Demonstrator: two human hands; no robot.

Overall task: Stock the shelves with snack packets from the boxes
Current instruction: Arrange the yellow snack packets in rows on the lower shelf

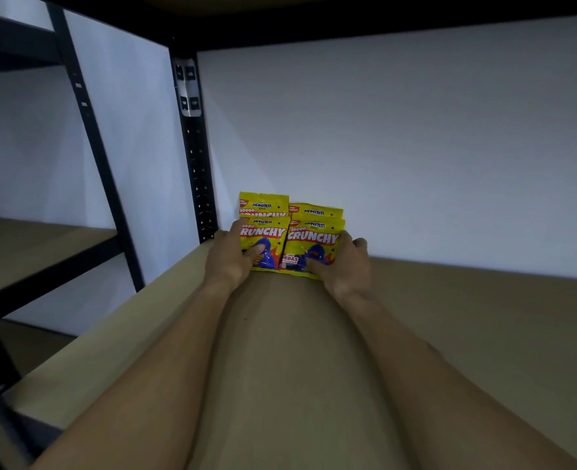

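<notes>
Several yellow snack packets marked "Crunchy" stand in two short rows at the back left of the brown shelf board (pixel 450 317), against the white wall. My left hand (pixel 227 257) grips the front left packet (pixel 266 239), thumb across its face. My right hand (pixel 343 262) grips the front right packet (pixel 312 245) the same way, fingers curled round its right edge. Behind each front packet another packet top (pixel 263 203) shows. Both forearms reach across the shelf from the near edge.
A black metal upright (pixel 195 157) stands just left of the packets. The shelf above (pixel 348 25) hangs dark overhead. Another shelving unit with a brown board (pixel 26 252) stands to the left. The shelf board stretches bare to the right of the packets.
</notes>
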